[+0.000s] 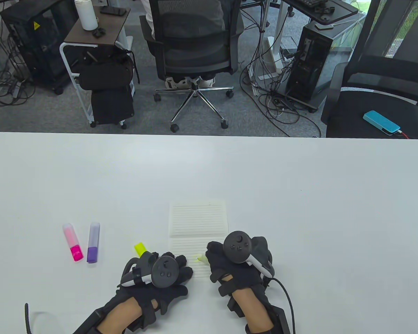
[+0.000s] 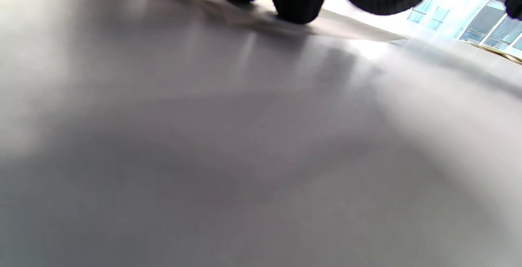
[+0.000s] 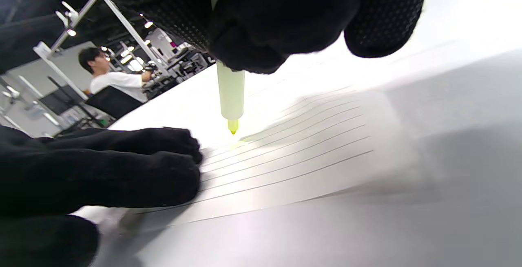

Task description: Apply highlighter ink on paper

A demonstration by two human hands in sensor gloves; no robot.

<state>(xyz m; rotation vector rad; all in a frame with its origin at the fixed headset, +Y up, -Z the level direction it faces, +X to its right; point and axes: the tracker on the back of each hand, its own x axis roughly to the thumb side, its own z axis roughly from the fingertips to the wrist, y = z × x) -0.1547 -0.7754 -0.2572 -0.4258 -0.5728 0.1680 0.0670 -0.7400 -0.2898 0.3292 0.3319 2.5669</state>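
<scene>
Left hand [image 1: 169, 275]: palm down, fingers [image 3: 163, 161] flat on the lined paper's [image 1: 198, 222] near-left corner.
Right hand [image 1: 238, 257]: fingers curled, gripping the yellow highlighter [image 3: 231, 95] upright over the paper.

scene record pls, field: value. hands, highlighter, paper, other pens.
right hand: holds the uncapped yellow highlighter, tip down
tip: at the lined paper, near its bottom-left; a faint yellow mark shows there
left hand: fingers rest on the paper's left edge, pinning it
yellow cap: on the table by the left hand; whether held, cannot tell
pink highlighter: capped, lying left of the paper
purple highlighter: capped, beside the pink one
table: white
</scene>
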